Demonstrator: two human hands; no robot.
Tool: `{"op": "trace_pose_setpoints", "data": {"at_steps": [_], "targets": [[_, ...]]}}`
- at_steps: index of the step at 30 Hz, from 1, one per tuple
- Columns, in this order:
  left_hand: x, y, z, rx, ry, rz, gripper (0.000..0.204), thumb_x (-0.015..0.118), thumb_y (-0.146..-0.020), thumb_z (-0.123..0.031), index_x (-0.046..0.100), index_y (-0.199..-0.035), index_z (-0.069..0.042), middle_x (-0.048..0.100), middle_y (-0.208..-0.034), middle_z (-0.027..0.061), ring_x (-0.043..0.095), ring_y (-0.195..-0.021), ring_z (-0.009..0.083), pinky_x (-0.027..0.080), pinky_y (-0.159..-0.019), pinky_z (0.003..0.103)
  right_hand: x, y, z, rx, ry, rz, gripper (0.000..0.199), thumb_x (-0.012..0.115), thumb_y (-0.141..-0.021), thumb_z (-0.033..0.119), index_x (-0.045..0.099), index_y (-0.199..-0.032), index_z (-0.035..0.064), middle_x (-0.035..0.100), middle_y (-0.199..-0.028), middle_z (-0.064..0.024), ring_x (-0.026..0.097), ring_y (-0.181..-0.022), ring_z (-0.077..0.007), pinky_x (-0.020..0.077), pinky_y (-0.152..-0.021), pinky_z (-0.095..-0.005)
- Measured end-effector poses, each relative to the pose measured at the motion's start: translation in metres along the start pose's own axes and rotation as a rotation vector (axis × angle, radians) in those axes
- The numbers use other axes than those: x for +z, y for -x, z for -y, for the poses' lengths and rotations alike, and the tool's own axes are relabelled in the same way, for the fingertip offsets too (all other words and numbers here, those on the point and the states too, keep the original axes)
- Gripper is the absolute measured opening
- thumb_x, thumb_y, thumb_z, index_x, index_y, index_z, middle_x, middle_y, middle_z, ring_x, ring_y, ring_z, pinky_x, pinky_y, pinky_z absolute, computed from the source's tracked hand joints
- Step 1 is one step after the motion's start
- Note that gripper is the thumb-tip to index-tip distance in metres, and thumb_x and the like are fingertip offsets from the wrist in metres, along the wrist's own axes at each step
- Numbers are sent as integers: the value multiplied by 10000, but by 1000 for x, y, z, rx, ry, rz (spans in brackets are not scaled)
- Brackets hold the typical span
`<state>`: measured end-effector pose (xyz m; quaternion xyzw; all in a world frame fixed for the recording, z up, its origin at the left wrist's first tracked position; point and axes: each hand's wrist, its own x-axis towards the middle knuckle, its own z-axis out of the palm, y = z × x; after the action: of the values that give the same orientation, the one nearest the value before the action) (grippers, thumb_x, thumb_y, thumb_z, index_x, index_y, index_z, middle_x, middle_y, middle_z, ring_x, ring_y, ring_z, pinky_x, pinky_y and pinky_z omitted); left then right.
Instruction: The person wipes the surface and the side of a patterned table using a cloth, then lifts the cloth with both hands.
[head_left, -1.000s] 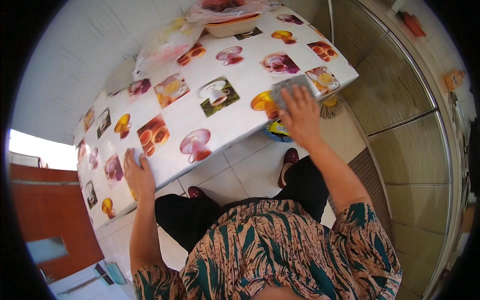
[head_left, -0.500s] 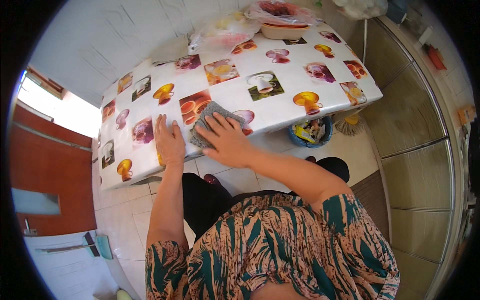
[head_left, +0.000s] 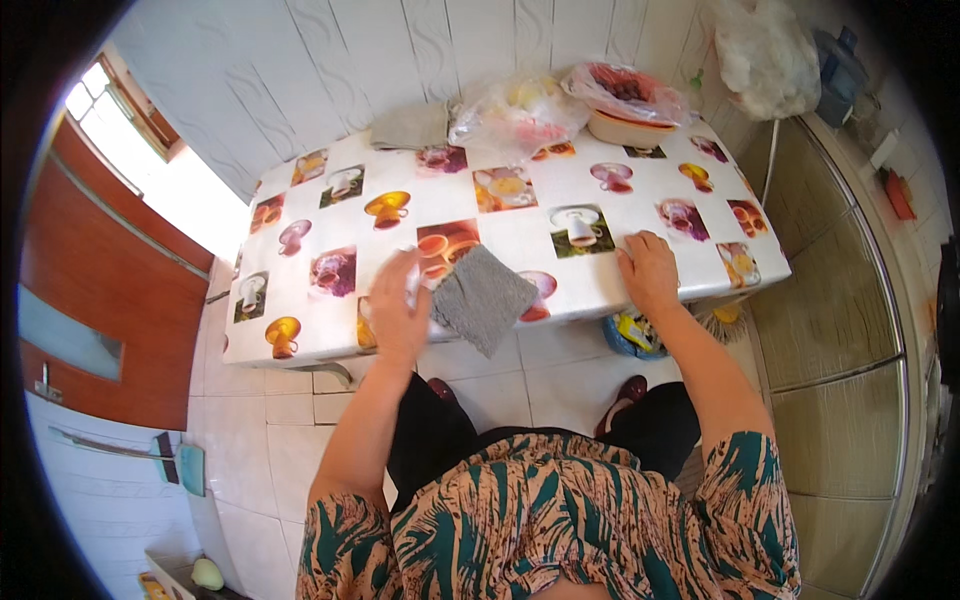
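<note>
A grey cloth (head_left: 485,297), folded to a square, lies on the table's front part, its lower corner reaching past the front edge. My left hand (head_left: 397,312) is right beside the cloth's left side, slightly blurred, fingers stretched forward; whether its thumb touches the cloth I cannot tell. Farther right, my right hand (head_left: 650,272) rests on the front edge of the table with nothing in it, fingers on the top and thumb apart. Beneath both is a white tablecloth (head_left: 450,225) printed with coloured cups.
Along the wall stand a folded grey cloth (head_left: 411,127), clear plastic bags (head_left: 520,112) and a beige container (head_left: 628,130) topped with a bag of dark items. A blue waste bin (head_left: 632,338) sits under the table's right part. Tall cabinets (head_left: 830,290) stand at right.
My right hand has left the grey cloth and moved right to the table edge. The cloth now lies uncovered beside my left hand. The whole view has shifted.
</note>
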<state>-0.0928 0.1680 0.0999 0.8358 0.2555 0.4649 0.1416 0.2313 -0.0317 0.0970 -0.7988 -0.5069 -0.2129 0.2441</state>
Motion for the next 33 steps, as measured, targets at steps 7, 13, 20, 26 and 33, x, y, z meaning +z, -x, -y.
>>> {"op": "trace_pose_setpoints", "data": {"at_steps": [7,13,20,26,33], "targets": [[31,24,-76,35,-147,458,521,579,-907,-252,463,-1374,-53,446,-1427,169,383,-1355,333,283,-1120,468,0,5,16,141,-64,-32,225,617,-872,195,588,-1044,53,567,-1081,-128,522,-1023,-337,423,-864,-454],[55,-7,-58,74,-205,527,559,515,-945,-345,412,-1437,-101,346,-1510,158,295,-1404,347,227,-1141,474,-4,4,21,179,-31,-11,246,625,-859,186,589,-1061,50,569,-1114,-119,515,-1055,-325,411,-902,-435],[134,-71,-7,93,-190,518,512,463,-958,-399,457,-1422,-183,349,-1508,140,265,-1415,341,189,-1152,495,-8,1,28,208,-35,32,273,616,-858,184,563,-1086,46,555,-1135,-122,504,-1068,-331,403,-912,-443],[179,-119,4,-8,-217,581,520,428,-977,-394,416,-1453,-186,389,-1472,163,295,-1394,347,177,-1154,488,-6,1,27,210,-25,63,300,603,-861,185,556,-1123,45,545,-1161,-139,494,-1099,-338,397,-927,-450],[157,-131,70,-56,-423,564,546,440,-967,-384,359,-1476,-205,326,-1538,104,247,-1445,284,197,-1162,489,-9,0,25,211,-33,56,296,627,-836,127,564,-1111,37,546,-1164,-144,496,-1097,-343,397,-934,-449]]}}
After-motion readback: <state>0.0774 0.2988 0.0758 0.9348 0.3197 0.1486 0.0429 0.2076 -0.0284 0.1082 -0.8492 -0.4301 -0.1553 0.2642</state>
